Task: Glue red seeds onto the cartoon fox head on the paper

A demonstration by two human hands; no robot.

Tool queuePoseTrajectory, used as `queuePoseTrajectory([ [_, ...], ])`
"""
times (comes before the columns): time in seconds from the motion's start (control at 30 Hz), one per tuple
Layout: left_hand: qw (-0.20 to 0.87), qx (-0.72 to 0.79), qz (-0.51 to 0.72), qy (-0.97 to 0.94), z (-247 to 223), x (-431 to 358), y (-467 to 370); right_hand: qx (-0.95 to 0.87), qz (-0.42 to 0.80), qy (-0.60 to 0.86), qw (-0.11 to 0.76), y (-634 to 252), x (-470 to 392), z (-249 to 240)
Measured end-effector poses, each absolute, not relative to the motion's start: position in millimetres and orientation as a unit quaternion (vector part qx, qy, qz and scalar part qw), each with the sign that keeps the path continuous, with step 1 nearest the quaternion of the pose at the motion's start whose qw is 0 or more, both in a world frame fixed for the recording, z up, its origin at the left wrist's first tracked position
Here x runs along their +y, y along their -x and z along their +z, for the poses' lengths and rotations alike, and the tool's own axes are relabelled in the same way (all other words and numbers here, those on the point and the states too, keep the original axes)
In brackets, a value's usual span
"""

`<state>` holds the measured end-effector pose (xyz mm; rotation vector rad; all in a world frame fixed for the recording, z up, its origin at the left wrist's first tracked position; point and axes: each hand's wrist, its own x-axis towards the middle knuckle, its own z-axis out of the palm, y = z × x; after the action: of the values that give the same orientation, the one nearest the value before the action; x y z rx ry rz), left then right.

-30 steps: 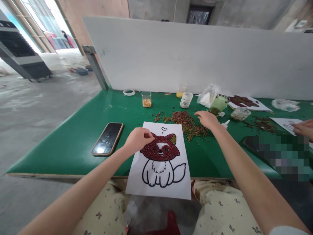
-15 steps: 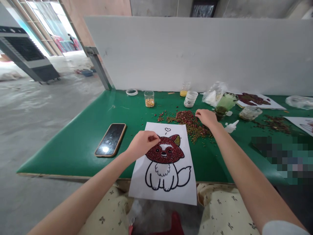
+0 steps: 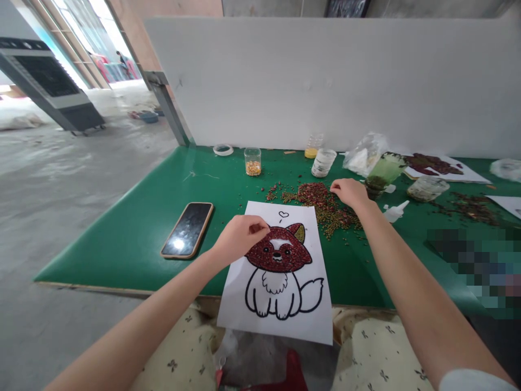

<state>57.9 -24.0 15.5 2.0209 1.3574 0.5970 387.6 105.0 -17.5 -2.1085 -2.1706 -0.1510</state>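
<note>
A white paper sheet (image 3: 317, 331) lies at the table's front edge, its lower part jutting past it. It carries an outlined fox-like animal (image 3: 280, 260); dark red beans cover the head, green ones fill one ear, and the body is bare paper. My left hand (image 3: 240, 237) is closed in a pinch over the head's upper left, hiding the other ear; anything between its fingertips is too small to make out. At the right end of the red bean pile (image 3: 311, 191), my right hand (image 3: 350, 194) is also pinched, its contents hidden. Green beans (image 3: 331, 221) spread below it.
A phone (image 3: 188, 230) lies left of the sheet. Behind stand a cup of corn kernels (image 3: 253, 165) and a white-streaked jar (image 3: 324, 163). Right of my right hand are a green cup (image 3: 386, 169), a glue bottle (image 3: 396, 212) and a tipped jar (image 3: 428, 188). A white panel (image 3: 305, 81) borders the back.
The whole view has shifted slightly, so things appear a little further right. Both hands keep nearly the same places and pinched poses over the drawing and the beans.
</note>
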Motion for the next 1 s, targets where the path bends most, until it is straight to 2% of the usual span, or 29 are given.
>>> queuePoseTrajectory([
  [0.57,0.306,0.501,0.232,-0.776,14,-25,-56,-0.675,-0.044,0.737,0.001,-363,94,-15],
  [0.83,0.312,0.505,0.256,-0.763,16,-25,-55,-0.693,-0.100,0.711,0.063,-335,79,9],
  [1.0,0.305,0.493,0.263,-0.771,17,-27,-57,-0.675,-0.109,0.721,0.111,-348,75,16],
])
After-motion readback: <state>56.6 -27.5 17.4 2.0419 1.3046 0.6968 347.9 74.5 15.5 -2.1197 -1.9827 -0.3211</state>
